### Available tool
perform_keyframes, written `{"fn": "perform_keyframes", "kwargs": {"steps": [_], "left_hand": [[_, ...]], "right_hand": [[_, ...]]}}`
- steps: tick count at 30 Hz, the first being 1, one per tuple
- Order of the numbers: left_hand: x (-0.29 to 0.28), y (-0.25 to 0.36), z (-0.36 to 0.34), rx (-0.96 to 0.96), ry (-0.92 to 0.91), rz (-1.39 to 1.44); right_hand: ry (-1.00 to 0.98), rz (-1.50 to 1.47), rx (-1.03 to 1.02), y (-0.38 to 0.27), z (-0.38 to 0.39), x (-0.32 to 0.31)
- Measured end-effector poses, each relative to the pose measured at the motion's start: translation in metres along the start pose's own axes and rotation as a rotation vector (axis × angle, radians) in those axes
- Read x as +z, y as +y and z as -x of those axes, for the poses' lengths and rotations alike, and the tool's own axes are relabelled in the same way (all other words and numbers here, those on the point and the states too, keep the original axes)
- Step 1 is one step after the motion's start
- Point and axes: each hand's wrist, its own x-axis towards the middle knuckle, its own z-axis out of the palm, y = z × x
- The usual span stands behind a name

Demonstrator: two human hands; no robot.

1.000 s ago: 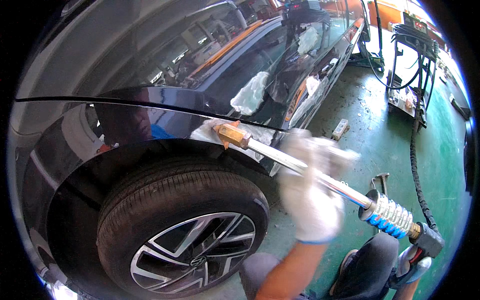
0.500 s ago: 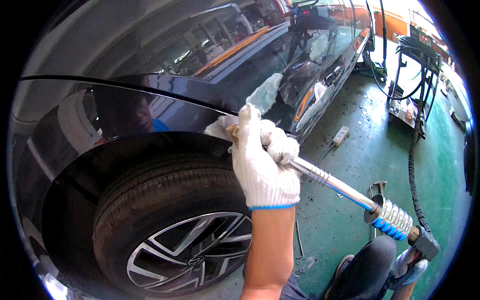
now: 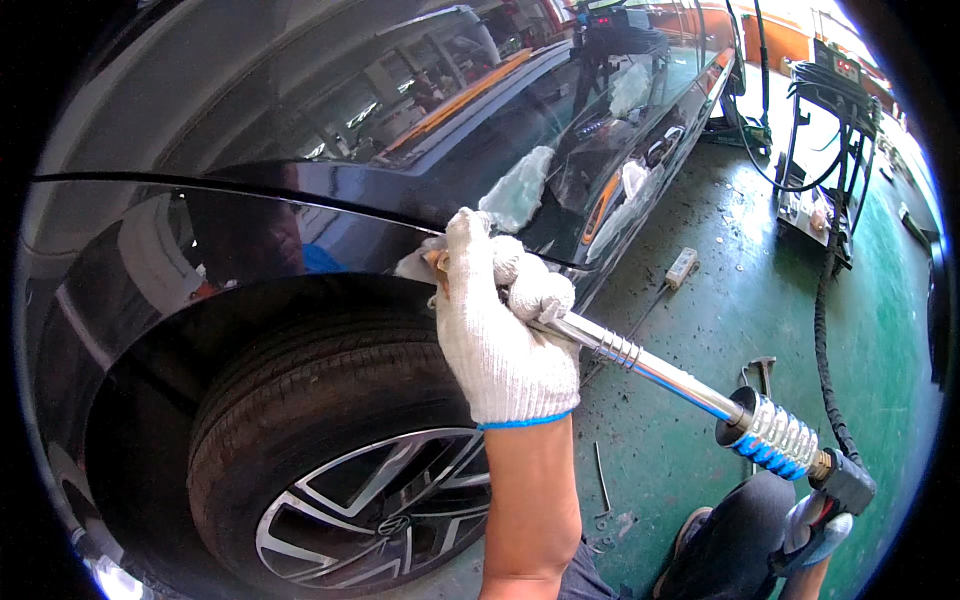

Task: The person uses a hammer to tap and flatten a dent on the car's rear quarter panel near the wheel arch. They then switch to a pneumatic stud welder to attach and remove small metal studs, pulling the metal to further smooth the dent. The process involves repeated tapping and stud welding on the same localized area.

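Brought white-knit-gloved left hand [image 3: 508, 325] forward, closing its fingers round the shiny metal rod [image 3: 665, 374] beside the brass-coloured tip [image 3: 437, 260], while gripping the black handle [image 3: 846, 486] with pale-gloved right hand [image 3: 822, 538], probably steadying both ends.

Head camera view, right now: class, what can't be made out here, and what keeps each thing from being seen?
All in the head view:
Brass-coloured tip of the slide hammer: mostly covered by the left hand, so its contact with the car's body panel can't be told.
Tyre: right edge hidden behind the left hand and forearm.
Right forearm: cut off by the lower edge.
Red display: too small to read.
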Motion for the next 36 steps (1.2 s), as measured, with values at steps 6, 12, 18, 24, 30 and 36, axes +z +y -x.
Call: {"fn": "perform_keyframes", "kwargs": {"steps": [6, 12, 18, 24, 30, 36], "left_hand": [[-0.005, -0.001, -0.001, -0.022, -0.07, 0.012], [-0.007, -0.042, 0.046, -0.013, -0.08, -0.013], [-0.001, -0.106, 0.113, -0.404, -0.161, 0.013], [-0.003, -0.109, 0.122, -0.416, -0.191, -0.131], [0.003, -0.055, 0.06, -0.065, 0.074, -0.032], [-0.014, -0.001, -0.014, -0.322, -0.527, 0.544]], "right_hand": [[0.338, -0.105, -0.144, 0.019, 0.028, -0.038], [0.566, 0.911, -0.418, 0.027, -0.005, -0.008], [0.538, 1.197, -0.262, 0.025, 0.029, -0.077], [0.608, 0.741, -0.293, 0.013, 0.015, -0.042], [0.393, 0.309, -0.209, 0.008, 0.02, -0.043], [0.238, 0.16, -0.138, 0.006, 0.018, -0.039]]}}
